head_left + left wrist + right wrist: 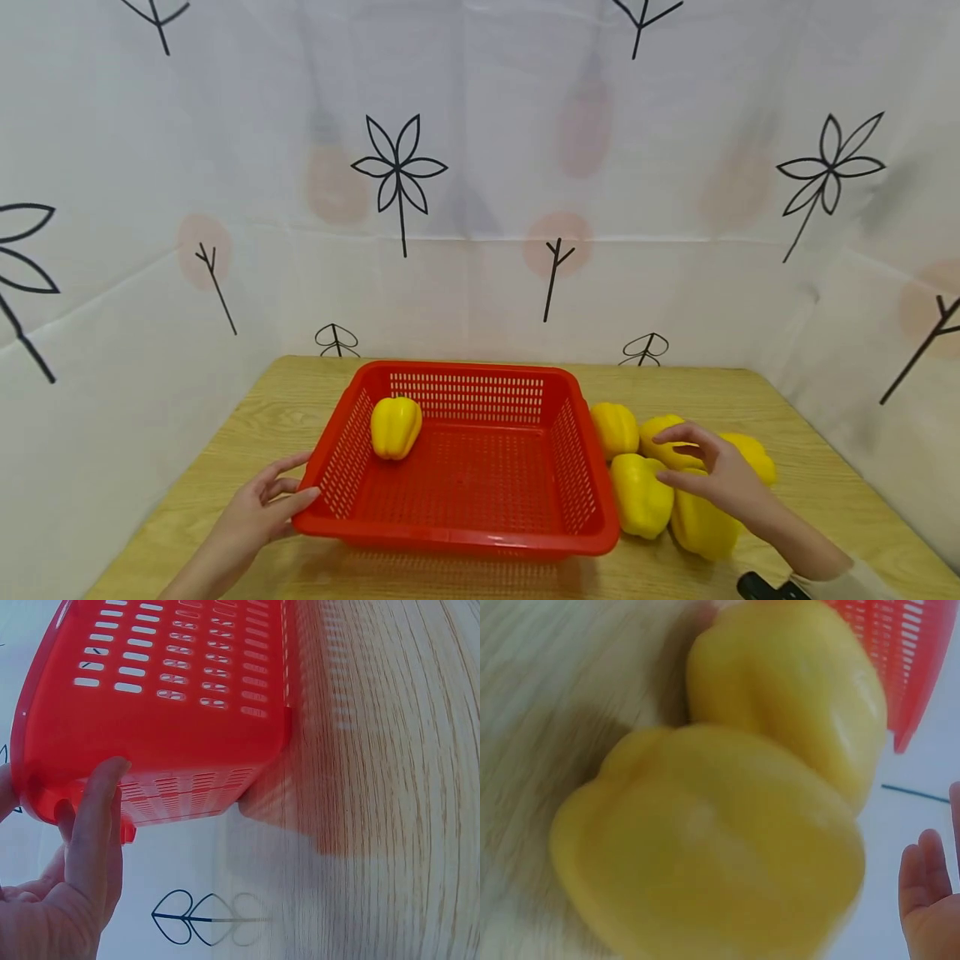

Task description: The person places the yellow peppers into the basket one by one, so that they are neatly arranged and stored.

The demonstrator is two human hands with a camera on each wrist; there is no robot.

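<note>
My left hand (258, 512) grips the left rim of a red plastic basket (450, 537), thumb on top and fingers outside the wall. The left wrist view shows the left hand (75, 877) at the corner of the basket (195, 735). One yellow bell pepper (395, 427) is inside the basket, at its left. My right hand (723, 475) hovers over several yellow bell peppers to the right of the basket, fingers spread and slightly bent, holding nothing. Two yellow peppers (712, 847) fill the right wrist view, with the right hand (934, 900) at its right edge.
The basket stands on a wood-grain table (247, 433). Beside its right wall sit a yellow pepper (615, 429) and another nearer pepper (642, 497). A white patterned cloth (465, 208) hangs behind and along both sides. A dark object (757, 586) is by the right sleeve.
</note>
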